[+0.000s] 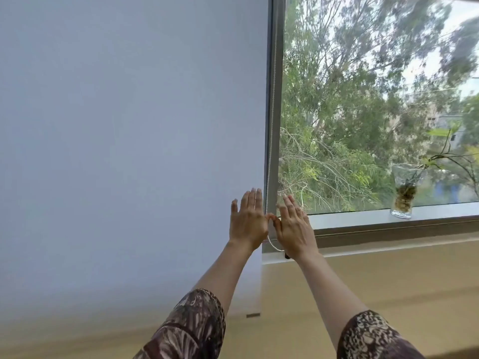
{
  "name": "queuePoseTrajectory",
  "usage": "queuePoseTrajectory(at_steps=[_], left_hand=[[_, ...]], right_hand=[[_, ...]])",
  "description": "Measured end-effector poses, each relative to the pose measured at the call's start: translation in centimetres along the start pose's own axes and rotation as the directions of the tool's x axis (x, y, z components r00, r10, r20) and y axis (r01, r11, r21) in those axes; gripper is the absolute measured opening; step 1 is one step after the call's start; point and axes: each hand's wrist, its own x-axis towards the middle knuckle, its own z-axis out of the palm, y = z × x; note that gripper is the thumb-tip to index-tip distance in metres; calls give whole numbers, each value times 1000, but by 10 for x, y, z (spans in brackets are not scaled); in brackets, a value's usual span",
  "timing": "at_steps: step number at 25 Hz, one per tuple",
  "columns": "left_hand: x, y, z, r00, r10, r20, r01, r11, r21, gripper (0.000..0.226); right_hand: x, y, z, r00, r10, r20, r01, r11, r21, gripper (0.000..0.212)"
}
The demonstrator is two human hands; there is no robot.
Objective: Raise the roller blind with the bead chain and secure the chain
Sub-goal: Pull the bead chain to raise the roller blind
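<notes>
A pale grey roller blind [129, 151] hangs fully down over the left window, its bottom bar near the wall at lower centre. The white bead chain [271, 125] runs down the grey window frame at the blind's right edge and loops at the bottom between my wrists. My left hand [247, 221] is raised flat with fingers spread, just left of the chain. My right hand [294, 226] is spread just right of it. The thumbs nearly touch at the chain. Whether either thumb pinches the chain is hard to tell.
A grey window sill [363, 218] runs to the right. A glass vase with a rooted plant cutting [403, 194] stands on it at far right. Trees show through the uncovered pane. A beige wall [363, 281] lies below the sill.
</notes>
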Motion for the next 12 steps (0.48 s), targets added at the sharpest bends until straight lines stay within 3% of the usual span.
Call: queuePoseTrajectory(at_steps=[6, 12], left_hand=[[35, 8, 38, 994, -103, 26, 104, 993, -60, 60], [78, 7, 47, 960, -279, 18, 274, 923, -270, 56]], right_hand=[[35, 39, 24, 993, 86, -82, -82, 995, 48, 33], [112, 36, 12, 954, 290, -78, -211, 833, 512, 42]])
